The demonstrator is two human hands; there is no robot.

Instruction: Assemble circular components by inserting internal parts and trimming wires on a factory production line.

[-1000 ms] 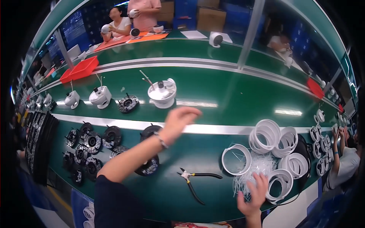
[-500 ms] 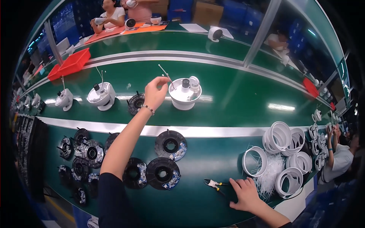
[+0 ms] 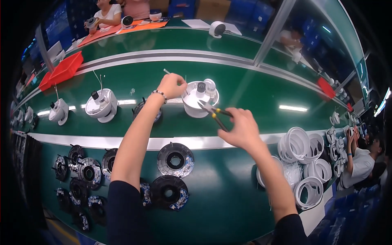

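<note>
A round white camera housing stands upright on the far green surface, with a dark lens module and a clear part inside its bowl. At its left rim, my left hand is closed in a pinch on a thin white cable, whose end sticks out above the fingers. My right hand grips a pair of cutting pliers by yellow-and-black handles. The plier jaws are spread over the bowl's front right edge. Whether they touch anything there is hard to make out.
Black discs with circuit boards lie on the near table at left and centre. White rings and clear plastic strips are heaped at right. More white housings stand at left. A red tray lies beyond; co-workers sit across and at right.
My right hand has picked up the pliers from the near table and carried them up to the housing. My left hand stays by the housing's left rim, now nearer to the bowl.
</note>
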